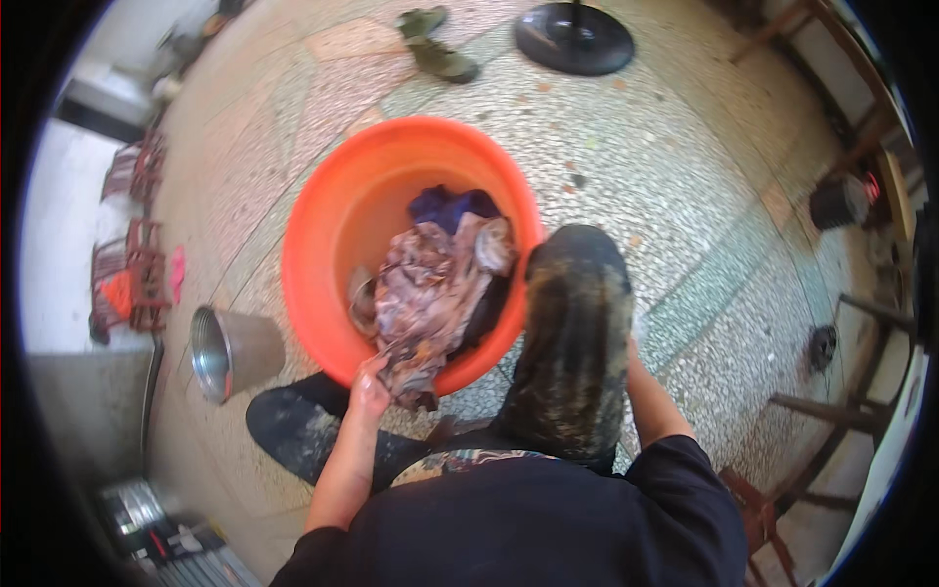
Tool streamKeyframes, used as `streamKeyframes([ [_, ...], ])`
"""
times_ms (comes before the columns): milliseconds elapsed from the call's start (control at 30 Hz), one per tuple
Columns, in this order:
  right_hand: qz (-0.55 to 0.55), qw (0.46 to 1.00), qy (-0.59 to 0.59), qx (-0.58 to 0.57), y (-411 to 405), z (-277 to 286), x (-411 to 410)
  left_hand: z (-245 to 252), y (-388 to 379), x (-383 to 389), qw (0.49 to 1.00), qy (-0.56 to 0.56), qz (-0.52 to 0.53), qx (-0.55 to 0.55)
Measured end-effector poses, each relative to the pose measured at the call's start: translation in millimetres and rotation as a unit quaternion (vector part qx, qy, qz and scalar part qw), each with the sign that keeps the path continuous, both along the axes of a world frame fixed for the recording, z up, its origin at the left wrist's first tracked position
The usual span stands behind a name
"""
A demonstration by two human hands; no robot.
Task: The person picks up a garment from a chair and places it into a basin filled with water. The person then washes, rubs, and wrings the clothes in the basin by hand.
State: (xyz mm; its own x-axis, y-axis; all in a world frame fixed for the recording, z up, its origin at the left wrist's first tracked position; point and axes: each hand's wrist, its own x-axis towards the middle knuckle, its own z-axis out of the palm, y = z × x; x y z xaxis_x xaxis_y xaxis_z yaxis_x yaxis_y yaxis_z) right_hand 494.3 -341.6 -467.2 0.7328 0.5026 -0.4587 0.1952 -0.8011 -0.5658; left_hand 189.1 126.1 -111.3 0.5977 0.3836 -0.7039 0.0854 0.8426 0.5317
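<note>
A large orange plastic basin (314, 220) stands on the floor before me, between my bent knees. Crumpled inside it is a pinkish patterned cloth (422, 268), with a dark blue cloth (456, 208) at its far side and a dark cloth along the right wall. My left hand (370, 387) grips the patterned cloth at the near rim, where one end hangs over the edge. Behind my right knee my right hand is hidden; only the forearm shows beside the leg. Both trouser legs carry pale smears.
A metal bucket (249, 351) stands left of the basin. Green shoes (440, 57) and a black round stand base (574, 38) lie beyond it. Wooden chairs (147, 271) line the left wall. A dark bin (838, 203) and wooden furniture legs (825, 411) are on the right.
</note>
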Motion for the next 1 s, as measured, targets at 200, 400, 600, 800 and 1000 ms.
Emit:
streamKeyframes([
  [200, -0.065, 0.981, -0.173, 0.067, 26, 94, 66, 31, 0, -22, 0.993, 0.000, 0.085, 0.080],
  [400, -0.136, 0.884, 0.036, 0.445, 186, 415, 141, 25, -3, -19, 0.946, 0.039, 0.190, 0.261],
  [600, 0.065, 0.895, 0.267, 0.352, 386, 546, -54, 30, -4, -12, 0.915, 0.002, 0.300, 0.270],
  [800, 0.232, 0.934, -0.050, 0.267, 440, 318, -208, 60, -8, -5, 0.912, -0.060, 0.352, 0.201],
  [1000, 0.174, 0.958, 0.101, 0.203, 439, 302, -184, 87, -12, -39, 0.933, -0.054, 0.310, 0.177],
])
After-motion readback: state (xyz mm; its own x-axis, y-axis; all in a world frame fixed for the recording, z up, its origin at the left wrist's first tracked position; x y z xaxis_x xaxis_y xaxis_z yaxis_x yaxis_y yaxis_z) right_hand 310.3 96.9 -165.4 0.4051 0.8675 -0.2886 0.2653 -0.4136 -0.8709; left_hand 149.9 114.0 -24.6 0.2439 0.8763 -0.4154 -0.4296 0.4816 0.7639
